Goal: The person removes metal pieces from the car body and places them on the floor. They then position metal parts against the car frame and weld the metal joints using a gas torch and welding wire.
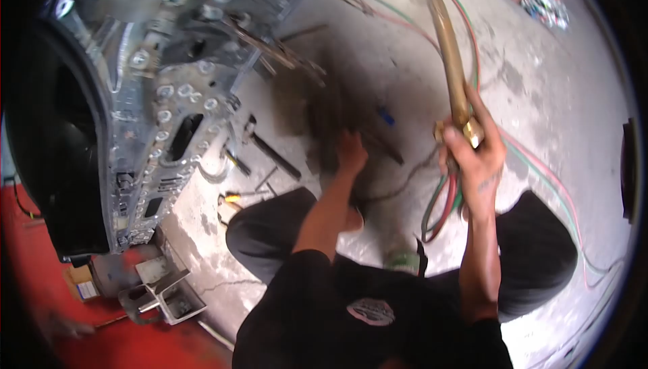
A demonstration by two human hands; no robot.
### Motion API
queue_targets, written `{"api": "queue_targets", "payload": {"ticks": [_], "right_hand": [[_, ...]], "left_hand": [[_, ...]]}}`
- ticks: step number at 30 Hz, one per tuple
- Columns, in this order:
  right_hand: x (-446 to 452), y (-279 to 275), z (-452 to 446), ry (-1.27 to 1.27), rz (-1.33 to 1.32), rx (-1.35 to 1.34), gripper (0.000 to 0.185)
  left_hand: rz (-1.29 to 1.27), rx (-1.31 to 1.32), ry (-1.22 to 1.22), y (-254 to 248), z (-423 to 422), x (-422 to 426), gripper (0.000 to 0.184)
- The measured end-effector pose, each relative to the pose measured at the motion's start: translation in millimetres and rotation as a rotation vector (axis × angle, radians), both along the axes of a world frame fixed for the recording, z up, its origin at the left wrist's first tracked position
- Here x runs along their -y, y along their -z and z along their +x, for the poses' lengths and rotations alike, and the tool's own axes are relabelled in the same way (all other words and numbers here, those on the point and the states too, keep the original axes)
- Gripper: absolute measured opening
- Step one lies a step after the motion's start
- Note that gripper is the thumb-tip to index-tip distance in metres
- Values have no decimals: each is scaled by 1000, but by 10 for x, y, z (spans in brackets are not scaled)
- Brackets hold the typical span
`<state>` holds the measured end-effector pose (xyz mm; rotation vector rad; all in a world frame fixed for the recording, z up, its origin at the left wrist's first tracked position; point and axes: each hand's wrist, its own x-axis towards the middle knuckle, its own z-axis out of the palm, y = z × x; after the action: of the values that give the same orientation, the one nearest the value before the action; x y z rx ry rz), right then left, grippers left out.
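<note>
My right hand (480,160) is wrapped round the lower end of a brass gas torch (449,55), near its valve knobs. The torch points up and away from me, and I see no flame. Red and green hoses (449,200) hang in a loop below that hand. My left hand (352,154) reaches down toward the floor with its fingers curled. Whatever it grips is dark and blurred. A dark bar (383,147) lies just right of it, and a small blue object (385,115) lies beyond.
A bare metal vehicle body section (182,99) stands at the left. A hammer (273,154) and several hand tools lie beside it. Gas hoses (540,166) trail across the floor at the right. Metal trays (169,295) and a cardboard box (81,281) are at the lower left.
</note>
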<state>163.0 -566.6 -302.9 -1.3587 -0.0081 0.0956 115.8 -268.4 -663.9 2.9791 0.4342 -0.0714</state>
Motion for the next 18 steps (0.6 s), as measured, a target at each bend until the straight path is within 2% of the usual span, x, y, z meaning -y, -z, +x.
{"api": "queue_targets", "payload": {"ticks": [1,3,8,11,14,17,18], "right_hand": [[-27,-26,-14,16,-17,4,68],[-48,-78,-41,12,7,2,70],[-52,-123,-57,-68,71,48,74],[-64,-175,-98,-131,93,13,72],[-83,-243,-128,-200,94,-8,70],[-93,-351,-160,-256,95,-9,69],[-100,-344,-158,-267,107,11,69]], "left_hand": [[-11,39,-36,-19,7,117,37],[23,-196,-76,90,100,109,49],[25,-249,117,-179,103,134,29],[-197,-193,132,-430,34,114,16],[-441,55,91,-657,41,2,13],[-360,205,299,-853,135,-358,12],[-473,236,219,-1277,158,-346,10]]}}
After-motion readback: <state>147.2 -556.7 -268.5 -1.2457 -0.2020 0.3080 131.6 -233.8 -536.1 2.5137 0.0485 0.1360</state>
